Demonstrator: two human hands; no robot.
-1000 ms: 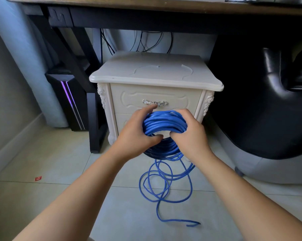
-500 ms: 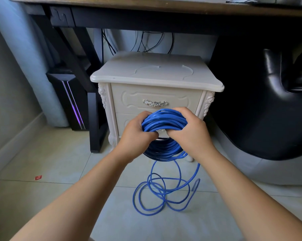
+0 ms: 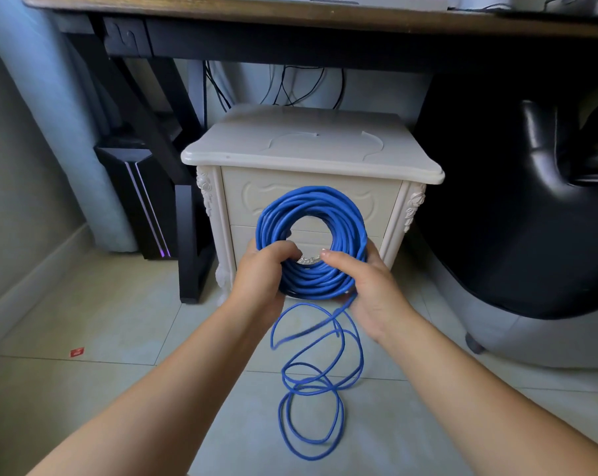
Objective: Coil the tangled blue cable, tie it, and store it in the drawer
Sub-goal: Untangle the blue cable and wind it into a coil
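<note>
a pale tiled floor [image 3: 84, 324] runs under a dark-framed counter [image 3: 290, 15] with a wooden top; black wires hang behind it. on the floor below stands a cream nightstand [image 3: 311, 156] with carved corners and closed drawers. to its left sit a black computer tower [image 3: 143, 201] with a purple light strip and a grey wall; to its right bulks a black chair [image 3: 514, 201]. a small red scrap [image 3: 77, 352] lies on the tiles.

the blue cable [image 3: 311, 242] is held up as a round coil in front of the drawer fronts. the left hand [image 3: 263, 280] is clenched around the coil's lower left, and the right hand [image 3: 369, 286] grips its lower right, thumb across the strands. loose loops trail from the coil to the floor between the forearms.

compared with half a second ago, the coil now faces the camera with its centre open, both hands grip lower on it, and the slack on the floor is gathered into narrower loops.
</note>
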